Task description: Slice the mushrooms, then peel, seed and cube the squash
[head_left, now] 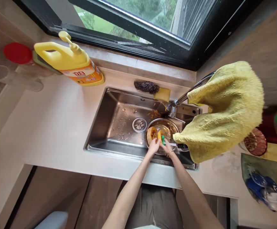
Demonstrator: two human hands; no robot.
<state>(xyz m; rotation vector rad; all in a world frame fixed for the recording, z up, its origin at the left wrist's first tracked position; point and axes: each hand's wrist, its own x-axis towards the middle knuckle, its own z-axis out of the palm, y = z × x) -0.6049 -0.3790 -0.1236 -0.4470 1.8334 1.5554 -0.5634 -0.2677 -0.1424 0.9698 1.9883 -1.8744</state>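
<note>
- Far left of the sink (112,121), a red-lidded container (17,53) stands on the counter; any writing on it is unreadable.
- Left of the sink's back corner, a yellow pump bottle (69,60) has an orange label with large red characters on white, seemingly 立白; its smaller print is illegible.
- Behind the sink's rear edge, a steel-wool scourer (146,86) sits beside a yellow sponge (162,94).
- In the sink, right of its drain (139,125), a metal bowl (174,127) holds a hollowed orange piece (150,135).
- Over that bowl, the left hand (154,146) grips a yellow piece (159,136).
- Just beside it, the right hand (167,147) pinches a small green item (163,140), too small to identify.
- At the sink's right end, a yellow cloth (229,108) drapes over the faucet (173,109), blocking part of the basin.
- Right of the sink, a red dish (262,143) stands on the counter.
</note>
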